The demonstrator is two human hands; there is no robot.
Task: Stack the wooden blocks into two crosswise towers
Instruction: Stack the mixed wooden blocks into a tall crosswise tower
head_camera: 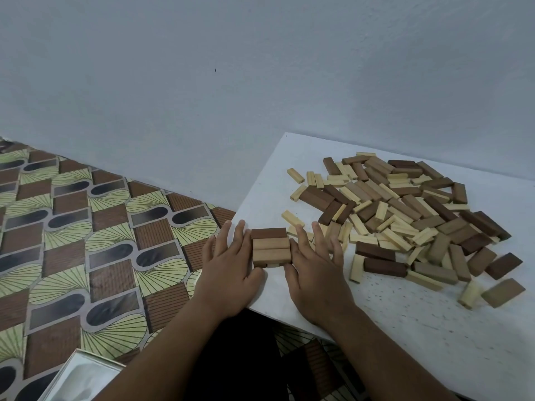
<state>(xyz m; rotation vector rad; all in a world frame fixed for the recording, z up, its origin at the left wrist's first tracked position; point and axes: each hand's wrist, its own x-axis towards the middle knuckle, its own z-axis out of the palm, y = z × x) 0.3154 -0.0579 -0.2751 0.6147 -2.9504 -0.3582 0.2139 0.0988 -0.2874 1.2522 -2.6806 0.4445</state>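
Nearest you, at the bottom left corner of the view, a pale box [84, 377] sits on the patterned floor covering [86, 227], and your two forearms reach up from the bottom toward the white table [405, 328].

Your left hand [228, 270] lies flat at the table's left edge, fingers straight and slightly spread, its inner side pressed against the left face of the small block stack [271, 246]. Your right hand [314, 267] mirrors it on the other side, fingers straight and fanned, the index side touching the stack's right face. Neither hand curls round anything; both squeeze the stack between flat palms and fingers.

The stack stands close to the table's left edge, near its near-left corner. Its top layer shows three blocks side by side: a dark brown one farthest from you and two tan ones nearer. Beneath them, the ends of a lower layer peek out at the near side, running crosswise.

Farther back and to the right, the loose pile of wooden blocks [405, 215] spreads over the table's middle toward its far edge, mixing pale, tan and dark brown pieces. Your right fingertips reach the pile's nearest pale blocks. Beyond the table stands a plain blue-grey wall [260, 68].
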